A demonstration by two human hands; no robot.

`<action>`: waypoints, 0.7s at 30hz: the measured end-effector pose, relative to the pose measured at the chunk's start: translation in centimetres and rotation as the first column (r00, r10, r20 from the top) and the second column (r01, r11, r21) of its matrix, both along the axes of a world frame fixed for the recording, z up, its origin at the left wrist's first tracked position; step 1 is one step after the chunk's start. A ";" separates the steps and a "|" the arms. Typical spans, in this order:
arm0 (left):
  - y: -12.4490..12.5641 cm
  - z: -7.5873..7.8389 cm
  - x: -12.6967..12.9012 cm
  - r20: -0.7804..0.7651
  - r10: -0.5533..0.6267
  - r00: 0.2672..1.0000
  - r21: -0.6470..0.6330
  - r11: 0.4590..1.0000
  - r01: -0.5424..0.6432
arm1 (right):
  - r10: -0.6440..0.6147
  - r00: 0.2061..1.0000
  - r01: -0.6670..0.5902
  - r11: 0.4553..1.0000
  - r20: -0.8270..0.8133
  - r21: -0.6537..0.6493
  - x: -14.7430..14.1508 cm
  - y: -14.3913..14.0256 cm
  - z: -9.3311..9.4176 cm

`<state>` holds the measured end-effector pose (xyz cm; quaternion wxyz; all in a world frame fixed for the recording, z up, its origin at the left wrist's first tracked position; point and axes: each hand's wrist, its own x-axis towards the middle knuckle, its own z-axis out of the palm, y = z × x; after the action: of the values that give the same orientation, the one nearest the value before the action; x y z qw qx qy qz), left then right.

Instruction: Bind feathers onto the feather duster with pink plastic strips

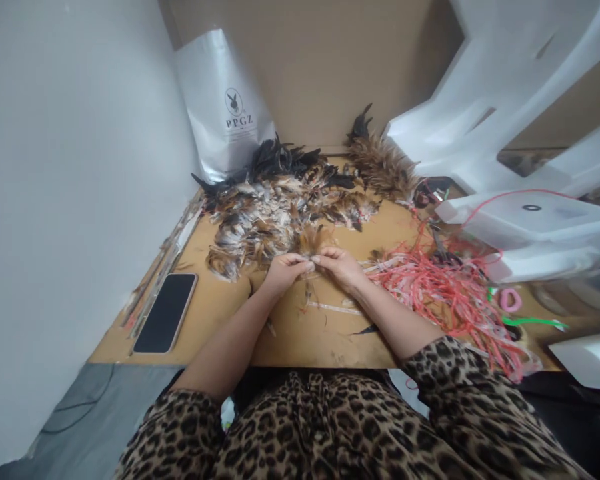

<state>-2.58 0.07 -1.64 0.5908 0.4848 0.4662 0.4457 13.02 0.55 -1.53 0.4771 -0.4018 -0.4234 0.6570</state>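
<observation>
My left hand [286, 270] and my right hand [341, 265] meet over the brown board [300, 333], fingertips pinched together on a small bunch of brown feathers [312, 241]. Just beyond them lies a wide pile of brown, white and black feathers [280, 200]. A tangle of red and pink strings [445, 287] lies right of my right hand. Both forearms stretch out from leopard-print sleeves.
A black phone [166, 312] lies at the board's left. A silver bag [224, 107] leans at the back against brown cardboard. White plastic pieces [520, 220] crowd the right side. A pink ring [510, 300] and a green strip [530, 322] lie at the right. A white wall is on the left.
</observation>
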 end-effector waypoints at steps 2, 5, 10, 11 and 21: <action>0.1 0.0 -0.1 -0.062 0.027 0.998 0.037 0.999 -0.025 | -0.024 0.999 0.024 1.000 0.032 0.018 -0.1 -0.1 0.0; 0.1 -0.1 -0.1 -0.135 0.021 0.991 0.114 0.994 -0.006 | -0.021 0.997 0.017 0.999 0.080 0.044 -0.1 -0.2 0.1; 0.2 -0.3 -0.2 -0.131 -0.028 0.991 0.114 0.993 0.043 | -0.035 0.986 0.024 0.997 0.160 0.070 0.4 0.0 0.9; 0.2 -0.3 -0.3 -0.120 -0.018 0.993 0.109 0.994 0.031 | -0.058 0.983 0.043 0.995 0.175 0.089 0.8 0.2 1.4; 0.8 0.5 -1.3 -0.070 0.114 0.991 0.093 0.990 -0.108 | -0.390 0.805 0.249 0.906 0.447 0.344 9.7 7.0 5.8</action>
<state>-3.86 0.86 -1.18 0.5250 0.5002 0.4941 0.4796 22.68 7.57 4.27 0.5036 -0.5575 -0.5438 0.3740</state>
